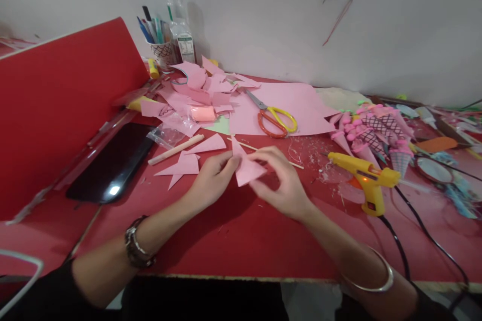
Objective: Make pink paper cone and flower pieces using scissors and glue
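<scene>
A small fan-shaped piece of pink paper (246, 170) is held up over the red table in front of me. My left hand (214, 173) pinches its left edge between thumb and fingers. From the other side, the curved fingers of my right hand (282, 180) take its right edge, with the thumb low by the corner. Several similar pink paper pieces (184, 164) lie overlapping just left of my left hand. Behind them rests a pale wooden stick (176, 149), and a thinner stick (297, 165) lies partly hidden behind my hands.
Scissors (271, 115) lie on a large pink sheet (305, 105) beside pink scraps (203, 85). A yellow glue gun (365, 175) with a cord stands at right, near decorated paper cones (376, 130). A phone (113, 160), pen cup (161, 52) and bottle (183, 35) are at left.
</scene>
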`<control>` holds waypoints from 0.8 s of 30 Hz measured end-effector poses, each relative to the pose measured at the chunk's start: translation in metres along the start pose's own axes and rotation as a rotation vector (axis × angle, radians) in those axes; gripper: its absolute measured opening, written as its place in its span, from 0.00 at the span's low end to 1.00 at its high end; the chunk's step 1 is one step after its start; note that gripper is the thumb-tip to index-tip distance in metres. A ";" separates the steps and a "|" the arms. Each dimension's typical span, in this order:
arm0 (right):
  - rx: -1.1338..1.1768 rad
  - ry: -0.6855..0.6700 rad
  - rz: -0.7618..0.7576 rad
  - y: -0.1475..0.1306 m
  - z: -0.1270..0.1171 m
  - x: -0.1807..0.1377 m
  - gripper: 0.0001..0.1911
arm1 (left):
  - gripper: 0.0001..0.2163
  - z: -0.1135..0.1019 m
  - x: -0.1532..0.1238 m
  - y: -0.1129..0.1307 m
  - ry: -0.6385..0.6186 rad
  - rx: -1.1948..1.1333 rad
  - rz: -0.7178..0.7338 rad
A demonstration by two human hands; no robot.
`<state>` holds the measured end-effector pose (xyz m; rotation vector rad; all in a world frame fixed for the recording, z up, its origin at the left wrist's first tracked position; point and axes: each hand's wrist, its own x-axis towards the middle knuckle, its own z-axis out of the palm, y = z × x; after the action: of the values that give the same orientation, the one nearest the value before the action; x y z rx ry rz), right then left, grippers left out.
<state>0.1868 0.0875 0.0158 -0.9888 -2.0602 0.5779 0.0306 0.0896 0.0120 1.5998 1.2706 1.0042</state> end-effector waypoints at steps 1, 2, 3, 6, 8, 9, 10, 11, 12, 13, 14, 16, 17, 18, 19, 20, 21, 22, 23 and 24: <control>0.114 0.055 0.079 0.001 0.000 0.000 0.11 | 0.13 -0.001 0.000 0.000 -0.001 0.014 0.011; 0.210 0.097 0.154 0.002 -0.001 0.001 0.10 | 0.13 -0.001 -0.001 0.001 -0.017 0.020 0.027; 0.291 0.112 0.216 0.003 -0.001 0.001 0.10 | 0.14 -0.002 -0.001 0.001 -0.048 0.019 0.045; 0.524 0.025 0.296 0.006 -0.002 0.000 0.16 | 0.15 -0.002 -0.001 0.001 -0.124 0.005 0.080; 0.624 -0.018 0.321 0.006 -0.002 -0.001 0.19 | 0.14 -0.001 -0.001 0.000 -0.109 0.013 0.106; 0.626 -0.013 0.337 0.005 -0.002 0.000 0.18 | 0.14 -0.001 -0.001 0.000 -0.103 0.032 0.119; 0.603 0.001 0.357 0.004 -0.001 0.000 0.15 | 0.13 -0.001 -0.001 -0.001 -0.101 0.062 0.132; 0.567 0.016 0.375 0.004 0.000 0.001 0.12 | 0.13 0.000 -0.002 -0.001 -0.105 0.098 0.143; 0.534 0.026 0.391 0.003 0.001 0.001 0.10 | 0.13 0.000 -0.002 -0.001 -0.111 0.133 0.152; 0.514 0.029 0.404 0.003 0.002 0.002 0.08 | 0.14 0.000 -0.002 -0.001 -0.111 0.161 0.159; 0.512 0.028 0.417 0.003 0.002 0.002 0.06 | 0.14 0.001 -0.002 -0.001 -0.102 0.176 0.167; 0.542 0.027 0.444 0.003 0.003 0.003 0.04 | 0.13 0.001 -0.003 -0.001 -0.081 0.168 0.186; 0.568 0.027 0.455 0.003 0.004 0.004 0.04 | 0.12 0.000 -0.003 -0.001 -0.075 0.155 0.192; 0.595 0.025 0.462 0.003 0.004 0.004 0.05 | 0.10 0.000 -0.003 -0.001 -0.074 0.141 0.197; 0.620 0.017 0.464 0.002 0.004 0.004 0.05 | 0.09 0.000 -0.003 -0.001 -0.083 0.129 0.197; 0.640 0.004 0.465 0.002 0.004 0.004 0.06 | 0.08 -0.001 -0.003 -0.001 -0.096 0.121 0.194; 0.653 -0.008 0.464 0.002 0.005 0.004 0.07 | 0.09 -0.001 -0.003 -0.001 -0.111 0.119 0.188; 0.658 -0.014 0.462 0.001 0.005 0.004 0.08 | 0.10 -0.001 -0.003 -0.001 -0.126 0.126 0.178; 0.655 -0.012 0.459 0.001 0.005 0.004 0.08 | 0.11 -0.001 -0.003 -0.001 -0.139 0.136 0.167; 0.646 0.001 0.454 0.000 0.005 0.004 0.08 | 0.11 -0.001 -0.003 -0.001 -0.149 0.150 0.157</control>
<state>0.1814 0.0906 0.0142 -1.0409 -1.4710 1.3694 0.0286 0.0867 0.0115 1.8778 1.1554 0.8822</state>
